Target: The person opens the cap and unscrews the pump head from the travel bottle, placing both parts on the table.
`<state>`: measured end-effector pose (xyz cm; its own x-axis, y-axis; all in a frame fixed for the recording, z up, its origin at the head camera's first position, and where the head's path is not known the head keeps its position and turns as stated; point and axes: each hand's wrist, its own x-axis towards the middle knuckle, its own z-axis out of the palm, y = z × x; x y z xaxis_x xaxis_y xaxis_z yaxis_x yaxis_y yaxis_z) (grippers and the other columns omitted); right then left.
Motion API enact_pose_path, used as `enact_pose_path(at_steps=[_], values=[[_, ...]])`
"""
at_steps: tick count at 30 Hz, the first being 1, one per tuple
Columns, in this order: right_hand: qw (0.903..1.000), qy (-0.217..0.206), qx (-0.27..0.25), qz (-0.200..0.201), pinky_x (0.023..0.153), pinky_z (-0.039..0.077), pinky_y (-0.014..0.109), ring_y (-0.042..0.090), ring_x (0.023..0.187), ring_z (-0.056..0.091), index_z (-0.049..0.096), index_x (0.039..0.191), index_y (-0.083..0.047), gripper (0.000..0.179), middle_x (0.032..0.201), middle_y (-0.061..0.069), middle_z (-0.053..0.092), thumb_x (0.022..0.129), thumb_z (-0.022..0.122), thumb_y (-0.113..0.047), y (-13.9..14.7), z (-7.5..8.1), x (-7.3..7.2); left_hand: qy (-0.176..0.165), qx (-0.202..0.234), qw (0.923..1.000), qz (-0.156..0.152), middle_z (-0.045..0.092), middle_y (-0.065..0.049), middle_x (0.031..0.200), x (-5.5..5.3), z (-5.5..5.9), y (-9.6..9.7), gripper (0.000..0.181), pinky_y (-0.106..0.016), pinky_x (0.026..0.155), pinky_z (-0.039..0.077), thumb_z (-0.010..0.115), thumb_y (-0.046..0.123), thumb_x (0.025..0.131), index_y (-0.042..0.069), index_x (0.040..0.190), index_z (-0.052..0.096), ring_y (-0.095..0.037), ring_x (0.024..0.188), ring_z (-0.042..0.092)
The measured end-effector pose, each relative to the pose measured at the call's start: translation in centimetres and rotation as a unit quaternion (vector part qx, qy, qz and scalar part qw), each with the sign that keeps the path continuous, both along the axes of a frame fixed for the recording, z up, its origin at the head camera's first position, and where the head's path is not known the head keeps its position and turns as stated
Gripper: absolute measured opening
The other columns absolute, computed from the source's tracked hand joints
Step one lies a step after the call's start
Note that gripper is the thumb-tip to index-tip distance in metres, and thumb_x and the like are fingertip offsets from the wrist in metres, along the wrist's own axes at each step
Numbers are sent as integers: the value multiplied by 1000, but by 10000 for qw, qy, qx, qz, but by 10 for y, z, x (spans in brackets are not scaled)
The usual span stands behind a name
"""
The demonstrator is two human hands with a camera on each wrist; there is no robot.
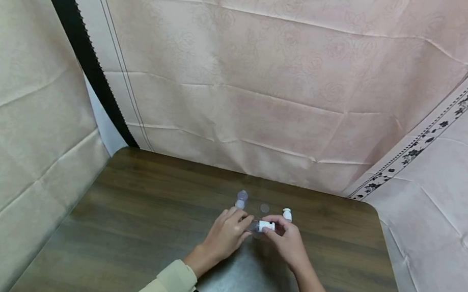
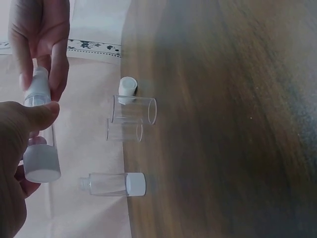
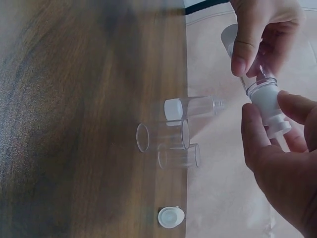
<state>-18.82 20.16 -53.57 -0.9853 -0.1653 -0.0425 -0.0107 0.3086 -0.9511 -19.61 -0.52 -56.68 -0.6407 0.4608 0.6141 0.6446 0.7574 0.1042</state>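
Note:
My left hand [image 1: 226, 232] grips a clear bottle with a white base [image 2: 42, 163], thumb and fingers curled round its body. Opposite it, my right hand [image 1: 287, 242] pinches a white pump head [image 3: 267, 104] between thumb and fingers. In the right wrist view the pump's collar sits right at the bottle's neck, in line with it, its nozzle pointing away from the bottle. The bottle is tilted in both wrist views, and my left fingers partly hide its body.
Another clear bottle with a white base [image 2: 136, 184] stands open-necked on the wooden table [image 1: 148, 214]. Beside it are two clear cylinders, a larger one [image 3: 142, 138] and a smaller one [image 3: 199, 156]. A second white pump head [image 1: 287, 214] stands to the right. Pale cloth [image 1: 252, 66] hangs behind.

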Motion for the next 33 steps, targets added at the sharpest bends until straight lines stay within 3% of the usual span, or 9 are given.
enact_pose_path(at_steps=[5,7,11,15,19,23,29,33], values=[[9992,397,-54,93,84,53,21,19,101,61,70,121,1,27,120,17,70,95,74,-6,0,2,2,-178,77,9998,-7,72,-3,105,0,1,-1,38,-28,71,49,87,31,84,10,114,77,-17,92,63],[9984,511,-211,106,87,53,21,19,106,62,69,123,-3,29,123,15,69,94,74,-5,2,-8,-1,-173,59,9998,10,72,-2,106,1,2,-2,38,-28,72,50,86,33,85,10,114,77,-16,92,63],[9973,571,-437,131,92,53,20,21,117,63,67,127,-2,34,130,17,67,93,73,1,0,-9,0,-188,76,9998,10,72,-3,106,1,3,-2,39,-28,72,50,87,32,85,10,115,77,-16,92,63],[9976,619,-292,57,96,52,21,21,121,62,65,131,0,40,133,20,66,93,75,-3,0,-9,0,-208,59,9998,27,72,-3,106,1,4,-2,39,-28,71,49,89,30,83,10,114,77,-16,92,63],[9988,454,29,-169,98,49,20,20,120,62,66,130,-3,39,132,18,67,94,77,-13,1,-11,-2,-41,-149,9998,105,72,-2,105,0,4,-1,40,-27,70,48,89,32,82,11,114,77,-16,91,63],[9994,51,46,-329,89,56,24,19,107,65,68,127,-1,34,123,18,68,98,72,-19,1,-13,-5,246,-404,9988,120,72,-2,103,-2,4,-1,38,-27,69,48,88,32,84,11,113,77,-15,89,63],[9992,-250,-100,-282,76,61,27,26,92,69,69,119,4,25,108,18,67,101,67,-13,-1,-13,-6,604,-494,9969,38,73,-3,100,-3,2,1,33,-28,66,47,88,29,84,9,110,78,-16,86,64],[9991,-298,-161,-257,76,62,28,28,92,70,70,116,3,22,108,19,69,100,68,-11,-1,-11,-5,528,-461,9975,22,74,-3,101,-2,2,1,34,-27,66,47,87,30,85,10,111,79,-15,86,64]])
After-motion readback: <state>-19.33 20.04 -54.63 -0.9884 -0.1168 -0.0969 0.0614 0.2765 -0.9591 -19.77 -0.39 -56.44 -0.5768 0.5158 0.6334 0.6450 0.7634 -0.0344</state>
